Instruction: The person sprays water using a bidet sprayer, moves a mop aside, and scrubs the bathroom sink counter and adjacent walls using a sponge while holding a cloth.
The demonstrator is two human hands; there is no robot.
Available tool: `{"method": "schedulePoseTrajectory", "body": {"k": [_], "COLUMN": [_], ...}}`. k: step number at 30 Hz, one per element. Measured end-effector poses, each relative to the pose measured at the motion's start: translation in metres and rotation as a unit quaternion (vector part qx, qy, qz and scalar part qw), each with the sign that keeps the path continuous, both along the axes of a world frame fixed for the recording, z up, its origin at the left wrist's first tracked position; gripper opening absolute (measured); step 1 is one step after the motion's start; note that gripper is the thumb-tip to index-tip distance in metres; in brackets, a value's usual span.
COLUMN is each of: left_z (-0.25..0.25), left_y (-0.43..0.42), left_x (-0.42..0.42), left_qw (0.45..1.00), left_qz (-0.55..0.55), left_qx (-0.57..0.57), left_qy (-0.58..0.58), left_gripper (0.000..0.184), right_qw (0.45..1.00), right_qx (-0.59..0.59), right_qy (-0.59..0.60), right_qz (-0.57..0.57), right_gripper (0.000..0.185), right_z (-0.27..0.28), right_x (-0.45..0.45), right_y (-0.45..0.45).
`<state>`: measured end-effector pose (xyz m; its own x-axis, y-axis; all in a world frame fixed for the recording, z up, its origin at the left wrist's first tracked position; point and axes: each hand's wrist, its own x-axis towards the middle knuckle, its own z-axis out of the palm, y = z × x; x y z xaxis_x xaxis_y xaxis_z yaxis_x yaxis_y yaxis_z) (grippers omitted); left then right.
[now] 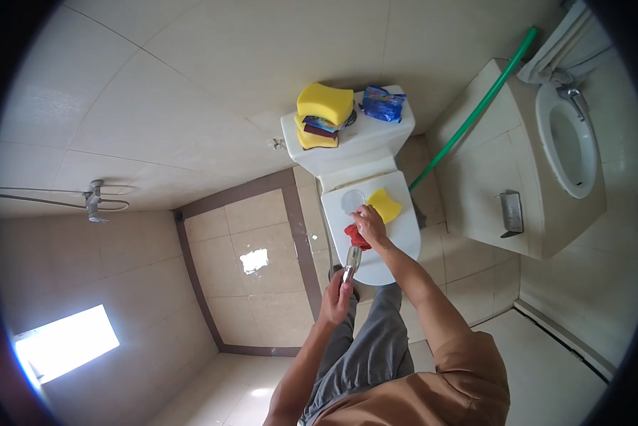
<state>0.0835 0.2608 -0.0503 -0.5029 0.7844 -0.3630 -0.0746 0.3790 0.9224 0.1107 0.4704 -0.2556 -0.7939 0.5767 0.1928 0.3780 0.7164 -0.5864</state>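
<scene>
My left hand point(335, 298) is wrapped round a shiny, silvery-clear object point(351, 261), slim and bottle-like; its exact kind is unclear. It points at a crumpled red thing point(358, 237), perhaps a cloth or wrapper, above the closed white toilet lid point(386, 259). Just beyond the red thing, my right hand point(371, 226) has its fingers bent together over the lid; whatever they pinch is too small to make out. A yellow sponge point(385, 206) lies beside the right fingertips. Near them, towards the tank, is a round clear dish or lid point(352, 201).
Stacked yellow sponges point(325, 104) and a blue packet point(383, 104) sit on the toilet tank point(365, 145). A green pole point(475, 112) leans between the toilet and the washbasin point(566, 138). A metal paper holder point(510, 213) juts from the basin cabinet. A shower valve point(94, 201) is on the left wall.
</scene>
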Motion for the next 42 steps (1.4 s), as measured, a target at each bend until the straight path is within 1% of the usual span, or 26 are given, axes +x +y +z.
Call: {"method": "schedulePoseTrajectory", "body": {"k": [3, 5, 8, 11, 14, 15, 17, 18, 19, 20, 22, 23, 25, 27, 30, 31, 33, 36, 37, 38, 40, 41, 42], "left_z": [0.001, 0.004, 0.005, 0.011, 0.019, 0.026, 0.031, 0.035, 0.040, 0.045, 0.053, 0.058, 0.065, 0.070, 0.068, 0.070, 0.076, 0.079, 0.085, 0.088, 0.094, 0.099, 0.101], "left_y": [-0.004, -0.004, -0.002, 0.010, 0.023, 0.031, 0.043, 0.049, 0.055, 0.062, 0.075, 0.083, 0.098, 0.110, 0.123, 0.128, 0.135, 0.142, 0.144, 0.146, 0.147, 0.148, 0.149], "left_x": [0.002, 0.001, 0.004, 0.009, 0.013, 0.014, 0.016, 0.015, 0.014, 0.013, 0.012, 0.013, 0.016, 0.024, 0.040, 0.046, 0.059, 0.082, 0.090, 0.098, 0.114, 0.123, 0.133], "left_qw": [1.000, 1.000, 1.000, 0.999, 0.999, 0.999, 0.999, 0.998, 0.998, 0.997, 0.995, 0.994, 0.992, 0.993, 0.993, 0.993, 0.992, 0.991, 0.992, 0.991, 0.986, 0.984, 0.980], "left_qz": [0.016, 0.004, -0.004, -0.012, -0.025, -0.029, -0.038, -0.048, -0.058, -0.066, -0.085, -0.087, -0.090, -0.087, -0.083, -0.082, -0.090, -0.106, -0.116, -0.128, -0.156, -0.173, -0.186], "left_qx": [0.009, -0.004, -0.003, 0.001, 0.007, 0.010, 0.021, 0.023, 0.025, 0.027, 0.035, 0.044, 0.052, 0.050, 0.051, 0.060, 0.061, 0.066, 0.047, 0.046, 0.049, 0.048, 0.063], "left_qy": [-0.013, -0.021, -0.023, -0.034, -0.034, -0.037, -0.025, -0.014, -0.003, 0.009, 0.035, 0.050, 0.068, 0.068, 0.066, 0.066, 0.060, 0.038, 0.006, 0.000, -0.010, -0.011, -0.004], "left_gripper": [0.044, 0.044, 0.046, 0.052, 0.052, 0.052, 0.056, 0.052, 0.048, 0.045, 0.047, 0.047, 0.051, 0.053, 0.057, 0.057, 0.059, 0.059, 0.074, 0.073, 0.073, 0.074, 0.070], "right_qw": [0.998, 0.994, 0.988, 0.991, 0.996, 0.998, 0.999, 0.998, 0.992, 0.988, 0.961, 0.937, 0.876, 0.862, 0.861, 0.874, 0.882, 0.873, 0.871, 0.869, 0.878, 0.872, 0.864], "right_qx": [0.017, 0.031, 0.041, 0.037, 0.061, 0.035, 0.041, 0.044, 0.076, 0.064, 0.094, 0.107, 0.131, 0.026, -0.010, -0.070, -0.189, -0.194, -0.171, -0.144, -0.119, -0.106, -0.088], "right_qy": [-0.052, -0.100, -0.140, -0.130, -0.064, -0.044, 0.000, 0.022, 0.054, 0.069, 0.070, 0.079, 0.045, 0.060, 0.037, 0.080, 0.165, 0.098, 0.116, 0.136, 0.191, 0.221, 0.253], "right_qz": [-0.027, -0.042, -0.045, -0.016, 0.006, 0.003, -0.031, -0.048, -0.088, -0.125, -0.252, -0.323, -0.462, -0.503, -0.507, -0.474, -0.400, -0.437, -0.446, -0.454, -0.422, -0.424, -0.426], "right_gripper": [0.017, 0.015, 0.020, 0.030, 0.038, 0.038, 0.037, 0.037, 0.036, 0.034, 0.056, 0.067, 0.084, 0.080, 0.074, 0.069, 0.059, 0.042, 0.040, 0.037, 0.037, 0.036, 0.035], "right_z": [-0.023, -0.034, -0.048, -0.026, -0.001, 0.009, 0.029, 0.039, 0.048, 0.054, 0.058, 0.058, 0.050, 0.060, 0.034, 0.024, 0.009, 0.017, 0.032, 0.049, 0.043, 0.054, 0.066], "right_x": [-0.011, -0.011, -0.010, -0.003, 0.010, 0.015, 0.027, 0.033, 0.040, 0.045, 0.058, 0.063, 0.072, 0.081, 0.081, 0.081, 0.082, 0.076, 0.077, 0.081, 0.105, 0.120, 0.133], "right_y": [-0.006, -0.006, -0.006, -0.005, 0.001, 0.006, 0.027, 0.040, 0.060, 0.088, 0.154, 0.191, 0.267, 0.329, 0.393, 0.398, 0.405, 0.374, 0.348, 0.323, 0.286, 0.264, 0.246]}}
